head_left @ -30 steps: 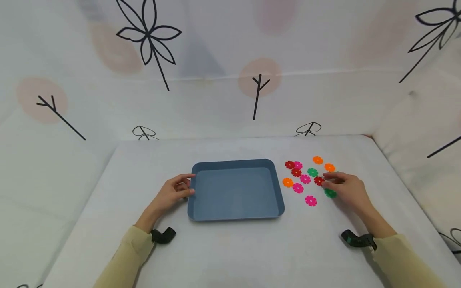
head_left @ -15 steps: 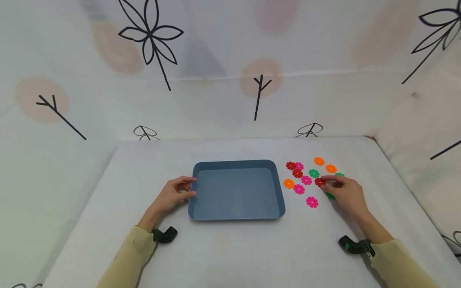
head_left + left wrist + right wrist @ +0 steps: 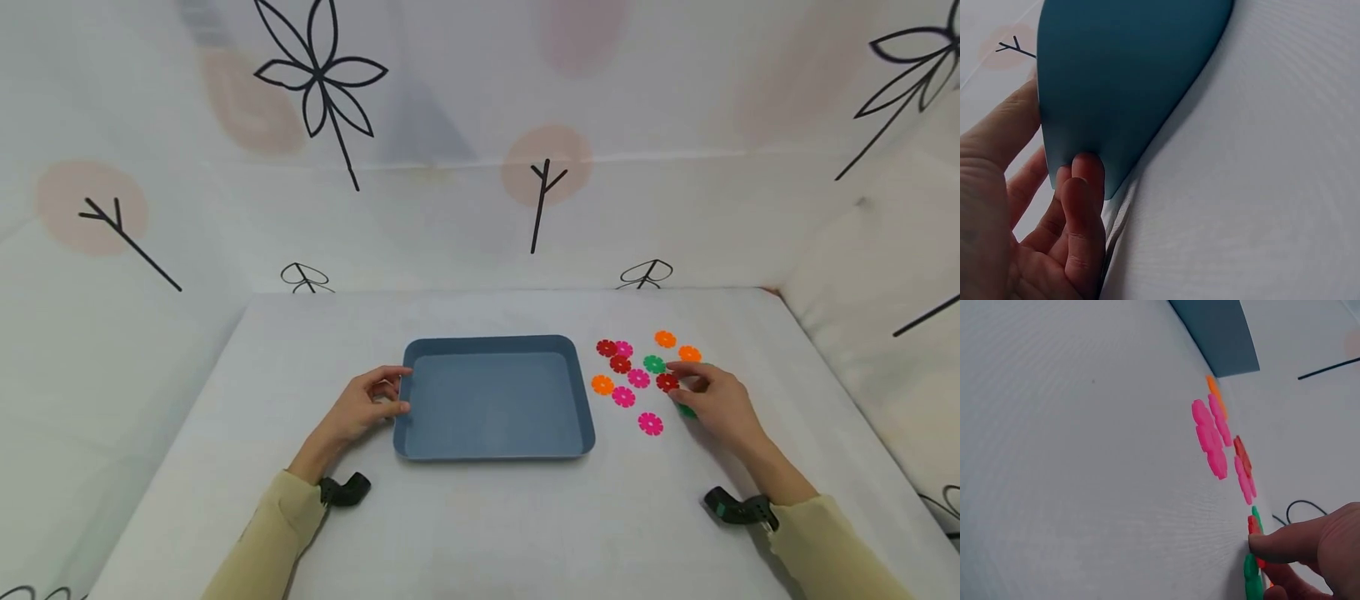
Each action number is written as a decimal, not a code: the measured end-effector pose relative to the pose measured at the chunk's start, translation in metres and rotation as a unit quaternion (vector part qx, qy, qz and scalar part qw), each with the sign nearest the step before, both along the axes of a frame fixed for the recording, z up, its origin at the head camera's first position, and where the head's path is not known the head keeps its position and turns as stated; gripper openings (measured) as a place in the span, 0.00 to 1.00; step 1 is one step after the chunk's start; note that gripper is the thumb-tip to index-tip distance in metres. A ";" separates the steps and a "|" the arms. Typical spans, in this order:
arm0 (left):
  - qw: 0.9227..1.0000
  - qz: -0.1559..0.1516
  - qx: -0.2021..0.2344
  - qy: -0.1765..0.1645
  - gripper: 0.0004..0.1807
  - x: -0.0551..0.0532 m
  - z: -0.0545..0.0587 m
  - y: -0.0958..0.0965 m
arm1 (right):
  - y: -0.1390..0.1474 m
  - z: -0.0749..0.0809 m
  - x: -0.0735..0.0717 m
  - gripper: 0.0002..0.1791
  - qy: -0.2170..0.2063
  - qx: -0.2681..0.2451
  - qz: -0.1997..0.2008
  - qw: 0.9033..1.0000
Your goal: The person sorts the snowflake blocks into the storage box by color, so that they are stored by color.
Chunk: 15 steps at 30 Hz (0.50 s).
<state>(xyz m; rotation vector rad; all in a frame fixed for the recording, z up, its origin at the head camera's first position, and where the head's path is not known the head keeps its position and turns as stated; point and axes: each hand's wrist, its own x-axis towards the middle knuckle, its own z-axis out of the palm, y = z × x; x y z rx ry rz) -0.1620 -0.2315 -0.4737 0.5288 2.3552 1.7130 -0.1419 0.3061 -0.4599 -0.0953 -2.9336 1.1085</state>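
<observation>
In the head view my left hand point(image 3: 366, 407) holds the left end of a blue-grey rectangular tray point(image 3: 495, 457), thumb and index fingertip at its rim. The left wrist view shows curled fingers point(image 3: 1085, 212) against the tray's outer wall point(image 3: 1116, 81). My right hand point(image 3: 720, 404) pinches a red notched plastic disc point(image 3: 666, 382) between thumb and index finger, low at the table. In the right wrist view the thumb point(image 3: 1285, 542) covers part of that red disc point(image 3: 1252, 524). A green disc point(image 3: 687, 411) is partly hidden beneath the hand.
Several loose discs lie right of the tray: pink point(image 3: 650, 424), orange point(image 3: 602, 385), dark red point(image 3: 619, 364) and green point(image 3: 654, 364). Some touch or overlap. White cloth covers the table point(image 3: 495, 533), and a patterned fabric wall point(image 3: 450, 225) stands behind it.
My right hand has shifted slightly left and its fingers have closed in around the red disc. The left hand stays on the tray. The head view has tilted a little.
</observation>
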 end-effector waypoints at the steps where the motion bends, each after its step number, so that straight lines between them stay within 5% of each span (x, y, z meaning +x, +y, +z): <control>1: 1.000 -0.001 -0.001 0.000 0.30 0.000 0.001 0.000 | 0.000 0.000 -0.001 0.23 -0.008 0.002 0.004 1.000; 10: 1.000 -0.007 0.003 -0.005 0.29 0.013 0.030 0.009 | 0.001 -0.001 -0.004 0.22 -0.029 -0.002 0.018 0.999; 15: 1.000 -0.006 0.006 -0.006 0.29 0.013 0.031 0.010 | 0.005 -0.001 0.001 0.20 -0.015 -0.015 -0.005 1.000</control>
